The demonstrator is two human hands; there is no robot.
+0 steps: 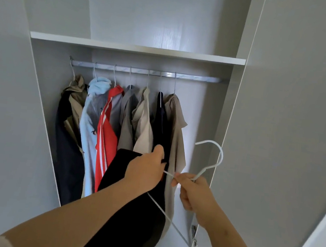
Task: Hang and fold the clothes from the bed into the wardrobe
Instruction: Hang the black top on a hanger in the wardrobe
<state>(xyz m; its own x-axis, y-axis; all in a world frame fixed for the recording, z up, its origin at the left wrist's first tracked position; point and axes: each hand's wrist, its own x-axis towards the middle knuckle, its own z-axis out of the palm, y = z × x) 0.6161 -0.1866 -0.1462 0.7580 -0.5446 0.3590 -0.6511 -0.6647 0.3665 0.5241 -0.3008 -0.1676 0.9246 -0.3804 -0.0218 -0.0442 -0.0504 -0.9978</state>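
Light soft, even, moderately bright. Pale glare patch on back panel (168, 36) above shelf (138, 49); shade beneath shelf, deepest around hanging clothes (106, 129). Hanger (221, 157) hook slightly blurred. Wide-angle bowing along right door (290, 117) edge; frame corners lean inward.

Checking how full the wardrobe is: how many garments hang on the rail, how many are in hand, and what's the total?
Garments hanging on the rail: 7
Black garment in the left hand: 1
Total: 8

No text, label, brand, number or sign can be read anywhere on the clothes or wardrobe.
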